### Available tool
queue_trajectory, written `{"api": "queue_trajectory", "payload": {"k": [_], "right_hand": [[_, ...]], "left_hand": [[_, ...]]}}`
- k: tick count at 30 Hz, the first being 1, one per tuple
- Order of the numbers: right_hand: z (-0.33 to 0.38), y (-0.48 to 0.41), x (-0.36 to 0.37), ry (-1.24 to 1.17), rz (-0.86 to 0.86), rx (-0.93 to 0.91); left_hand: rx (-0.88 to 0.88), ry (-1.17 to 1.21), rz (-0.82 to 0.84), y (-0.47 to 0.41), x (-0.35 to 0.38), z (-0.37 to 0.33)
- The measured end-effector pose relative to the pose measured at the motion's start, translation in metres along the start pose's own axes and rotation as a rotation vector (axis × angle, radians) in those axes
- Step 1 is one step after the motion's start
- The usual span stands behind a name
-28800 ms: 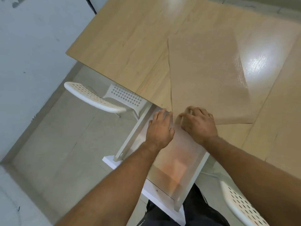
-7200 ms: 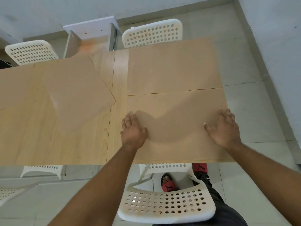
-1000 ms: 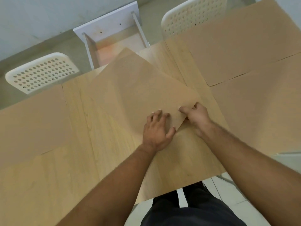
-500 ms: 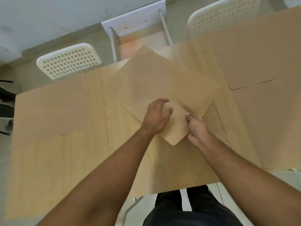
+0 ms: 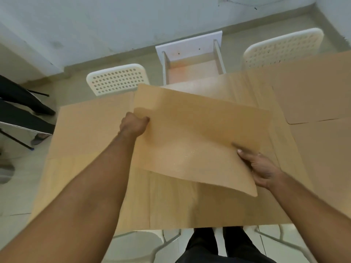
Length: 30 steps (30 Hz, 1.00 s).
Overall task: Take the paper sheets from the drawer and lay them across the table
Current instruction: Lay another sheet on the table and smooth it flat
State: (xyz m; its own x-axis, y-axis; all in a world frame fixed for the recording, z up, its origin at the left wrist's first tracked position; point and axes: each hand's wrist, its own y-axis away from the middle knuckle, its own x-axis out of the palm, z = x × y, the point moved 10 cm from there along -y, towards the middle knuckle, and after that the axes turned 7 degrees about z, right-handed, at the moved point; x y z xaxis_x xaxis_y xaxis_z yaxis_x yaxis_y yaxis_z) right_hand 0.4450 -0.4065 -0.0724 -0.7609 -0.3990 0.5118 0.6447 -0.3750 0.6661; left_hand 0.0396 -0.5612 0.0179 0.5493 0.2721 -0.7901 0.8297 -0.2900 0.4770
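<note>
A brown paper sheet (image 5: 199,133) hangs lifted above the middle of the wooden table (image 5: 171,205), its near corner curling down. My left hand (image 5: 133,124) pinches its left edge. My right hand (image 5: 260,166) grips its near right edge, thumb on top. Another sheet (image 5: 91,128) lies flat at the table's left end. Two more sheets (image 5: 307,95) (image 5: 326,149) lie side by side at the right end. The white drawer (image 5: 191,59) stands pulled open beyond the far table edge, with a pale sheet-like surface inside.
A white perforated chair (image 5: 116,79) stands at the far left of the table, another (image 5: 283,48) at the far right. White chairs (image 5: 136,243) sit under the near edge by my legs. Black stand legs (image 5: 22,111) and someone's foot are on the floor at left.
The sheet has been lifted off the table and turned square-on. My left hand moved from its middle to the left edge; my right hand now grips the near right edge.
</note>
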Motion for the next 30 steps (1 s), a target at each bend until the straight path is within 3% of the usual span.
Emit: {"api": "queue_trajectory", "payload": {"k": [6,13,22,30], "right_hand": [[0.013,0.019,0.02,0.107,-0.019,-0.025],[0.012,0.029,0.059,0.362,0.028,-0.034],[-0.06,0.032,0.162,0.667,0.15,-0.158],[-0.159,0.059,0.255,0.757,0.221,-0.194]], "left_hand": [[0.083,0.44,0.046,0.022,-0.016,0.052],[0.165,0.569,-0.115,0.069,-0.064,0.118],[-0.041,0.595,-0.428,0.199,-0.126,0.29],[-0.206,0.678,-0.616,0.307,-0.165,0.44]]}}
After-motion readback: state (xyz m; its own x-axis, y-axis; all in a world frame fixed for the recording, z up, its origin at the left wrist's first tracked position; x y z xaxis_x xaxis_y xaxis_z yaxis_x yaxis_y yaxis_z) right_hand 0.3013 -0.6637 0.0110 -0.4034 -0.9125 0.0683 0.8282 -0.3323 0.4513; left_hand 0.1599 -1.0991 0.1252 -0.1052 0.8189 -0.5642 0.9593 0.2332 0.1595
